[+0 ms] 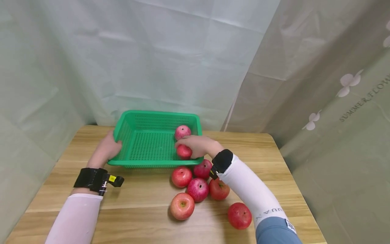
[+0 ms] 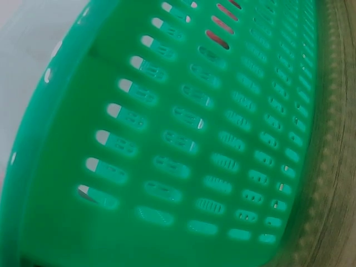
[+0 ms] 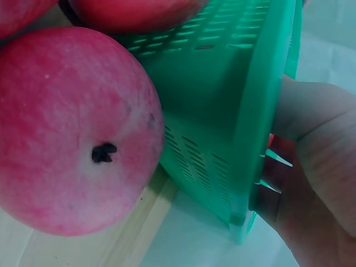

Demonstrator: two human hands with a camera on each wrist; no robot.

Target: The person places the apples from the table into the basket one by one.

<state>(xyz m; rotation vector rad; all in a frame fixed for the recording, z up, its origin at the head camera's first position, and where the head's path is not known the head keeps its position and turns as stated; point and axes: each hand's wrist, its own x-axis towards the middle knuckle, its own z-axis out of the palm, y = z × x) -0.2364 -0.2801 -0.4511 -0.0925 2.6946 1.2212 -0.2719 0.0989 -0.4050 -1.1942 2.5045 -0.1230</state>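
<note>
Red and waxy, the apple sits in my right hand, fingers curled round it inside the green basket. My left hand grips the basket's corner. Firm but bruisable, probably slippery; best cupped around its middle.

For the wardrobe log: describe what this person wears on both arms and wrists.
The left arm wears a pale pink sleeve, with a black wrist strap carrying a small device with a yellow tag. The right arm wears a white sleeve with grey lettering over a blue-grey layer and a black wrist strap. Both hands are bare.
</note>
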